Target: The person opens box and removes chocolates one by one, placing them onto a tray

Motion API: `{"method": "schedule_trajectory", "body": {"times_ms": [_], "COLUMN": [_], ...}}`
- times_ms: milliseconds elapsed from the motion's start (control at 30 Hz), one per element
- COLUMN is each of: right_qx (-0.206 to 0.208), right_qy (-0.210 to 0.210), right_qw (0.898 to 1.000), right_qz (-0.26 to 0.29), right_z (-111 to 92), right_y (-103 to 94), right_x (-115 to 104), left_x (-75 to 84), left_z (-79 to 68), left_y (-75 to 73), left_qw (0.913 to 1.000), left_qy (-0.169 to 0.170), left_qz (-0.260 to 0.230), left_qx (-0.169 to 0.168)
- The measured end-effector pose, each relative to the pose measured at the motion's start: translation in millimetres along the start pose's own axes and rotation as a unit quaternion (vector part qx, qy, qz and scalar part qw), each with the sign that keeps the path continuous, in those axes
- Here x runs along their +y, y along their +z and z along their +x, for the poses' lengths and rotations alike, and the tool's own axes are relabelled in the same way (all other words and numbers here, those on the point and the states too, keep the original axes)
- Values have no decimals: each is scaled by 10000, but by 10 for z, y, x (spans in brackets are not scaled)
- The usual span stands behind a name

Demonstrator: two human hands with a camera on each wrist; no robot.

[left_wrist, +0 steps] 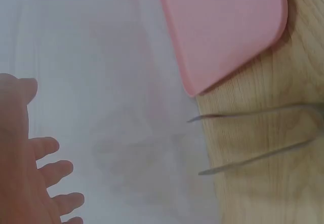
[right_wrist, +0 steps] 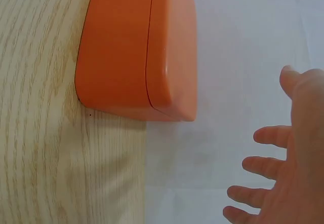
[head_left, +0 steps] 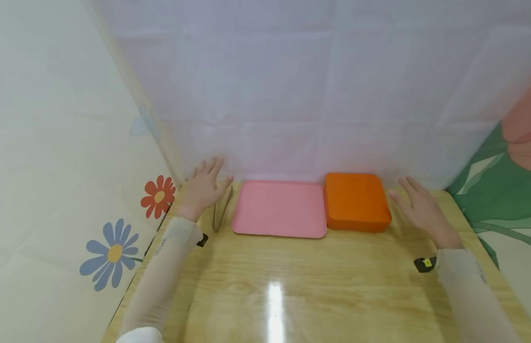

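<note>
My left hand [head_left: 204, 188] is held over the far left of the table with its fingers spread, holding nothing. Under and beside it lie metal tongs [head_left: 222, 209], whose two arms [left_wrist: 248, 163] spread apart in the left wrist view. A pink tray [head_left: 279, 208] lies just right of the tongs. Against the tray's right side stands an orange lidded box [head_left: 357, 202]; the seam of its lid shows in the right wrist view. To the right of that box [right_wrist: 119, 46] my right hand [head_left: 423, 209] hovers, fingers extended and nothing in it.
The wooden table [head_left: 299, 276] ends at a pale cloth wall [head_left: 256, 85] behind the tray and box. Flower-printed cloth [head_left: 51, 190] hangs along the left side, and another with green leaves [head_left: 501, 190] on the right. A light reflection shines on the tabletop near the front.
</note>
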State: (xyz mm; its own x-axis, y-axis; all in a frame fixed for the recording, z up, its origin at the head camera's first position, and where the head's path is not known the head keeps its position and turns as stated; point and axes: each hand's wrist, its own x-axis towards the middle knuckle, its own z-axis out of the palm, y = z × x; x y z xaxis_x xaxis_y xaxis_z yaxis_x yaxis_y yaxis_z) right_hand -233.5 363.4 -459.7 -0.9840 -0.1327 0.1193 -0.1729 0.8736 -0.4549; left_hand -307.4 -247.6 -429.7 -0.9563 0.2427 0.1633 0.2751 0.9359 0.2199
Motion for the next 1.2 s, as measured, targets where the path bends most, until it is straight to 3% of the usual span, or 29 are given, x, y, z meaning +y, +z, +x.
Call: {"method": "schedule_trajectory", "body": {"times_ms": [567,867,1200], "right_qx": [-73,84,192], "right_qy": [-12,-136,-383], "right_qw": [9993,9987,9959], "right_qz": [371,490,801], "right_z": [52,50,36], "right_y": [87,148,177], "right_x": [-10,4,-3], "left_x": [342,549,806], "left_z": [164,243,302], "left_y": [225,302,410], "left_qw": [9963,9917,9909], "left_qy": [451,568,603], "left_qz": [-483,-880,-1079], "left_qx": [555,743,526]}}
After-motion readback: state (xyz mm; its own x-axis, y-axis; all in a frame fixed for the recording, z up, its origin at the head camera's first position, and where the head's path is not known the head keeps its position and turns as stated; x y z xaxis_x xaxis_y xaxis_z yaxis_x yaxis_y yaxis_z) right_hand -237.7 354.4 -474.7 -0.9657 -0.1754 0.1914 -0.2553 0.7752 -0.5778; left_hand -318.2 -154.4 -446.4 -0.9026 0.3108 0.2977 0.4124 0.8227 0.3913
